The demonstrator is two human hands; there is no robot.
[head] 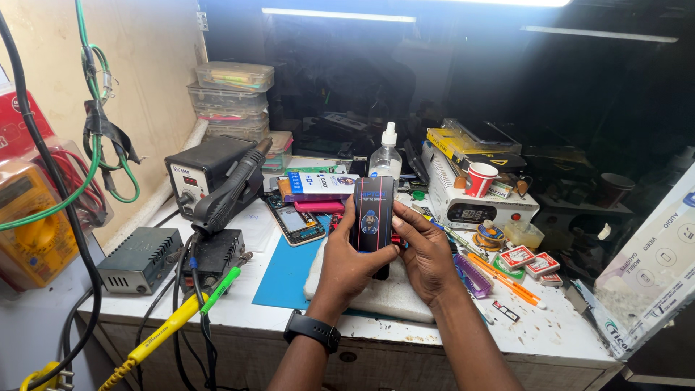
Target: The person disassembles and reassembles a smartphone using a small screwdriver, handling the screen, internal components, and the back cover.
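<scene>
Both of my hands hold a black phone-shaped item [373,213] with a printed face, upright above a white pad [387,293] on the bench. My left hand [346,262] grips its left edge and bottom; a black watch sits on that wrist. My right hand [428,253] pinches its right edge with thumb and fingers. A second phone [295,221] with a lit screen lies flat to the left on the blue mat [286,275].
A hot air station [206,168] with its handle stands at left, with a grey box [141,259] and a yellow meter [29,224]. A white heater unit [481,203], red cup [479,179], spray bottle [386,156], small red boxes [528,261] and tools crowd the right.
</scene>
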